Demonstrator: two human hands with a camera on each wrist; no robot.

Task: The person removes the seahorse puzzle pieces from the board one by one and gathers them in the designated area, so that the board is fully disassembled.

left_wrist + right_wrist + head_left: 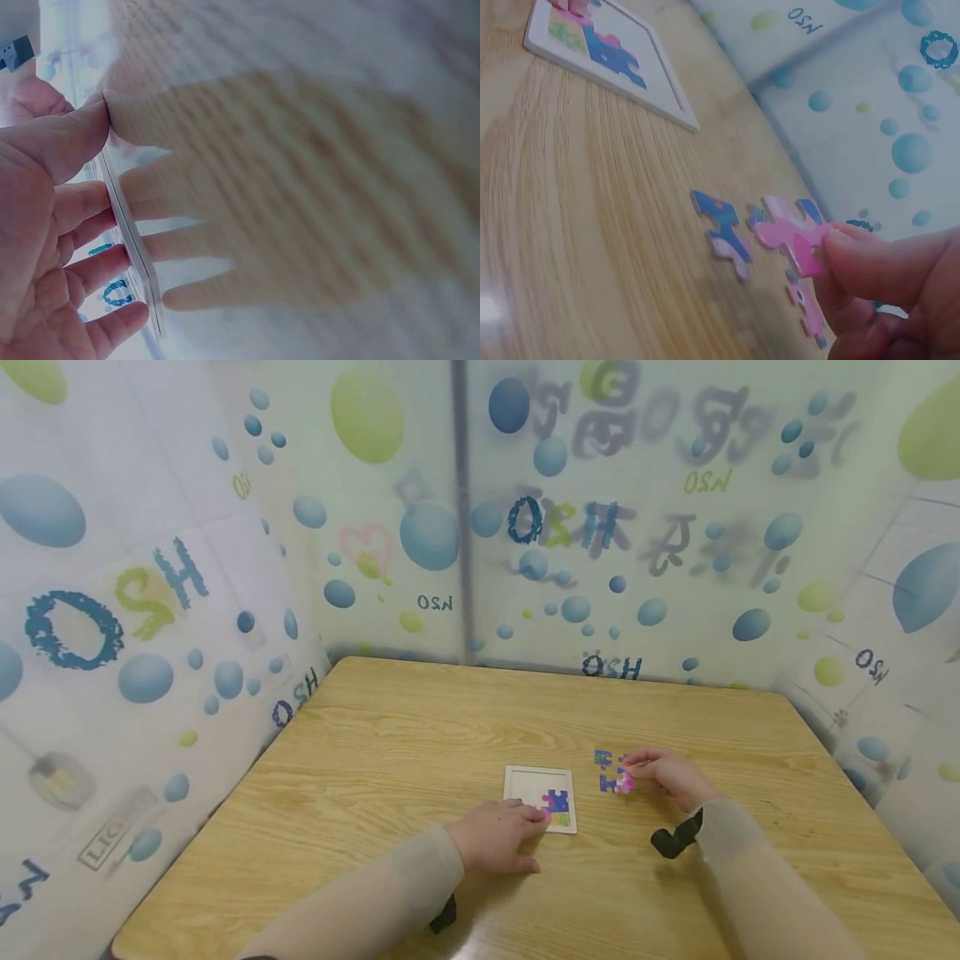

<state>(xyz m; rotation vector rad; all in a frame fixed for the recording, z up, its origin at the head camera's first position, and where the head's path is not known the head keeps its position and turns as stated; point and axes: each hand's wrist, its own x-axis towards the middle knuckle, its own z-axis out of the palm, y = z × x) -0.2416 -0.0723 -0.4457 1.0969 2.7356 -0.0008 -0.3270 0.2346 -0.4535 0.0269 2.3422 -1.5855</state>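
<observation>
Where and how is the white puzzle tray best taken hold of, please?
Probably pinch the tray by its right rim, coming from the right: that straight border is bare, whereas the left hand covers the near-left corner. Keep it level, since pieces lie inside.

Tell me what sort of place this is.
Probably a small makeshift booth for tabletop activities: what look like bubble-printed curtains hang on three sides of a wood-grain table, which holds a puzzle tray and loose jigsaw pieces.
</observation>
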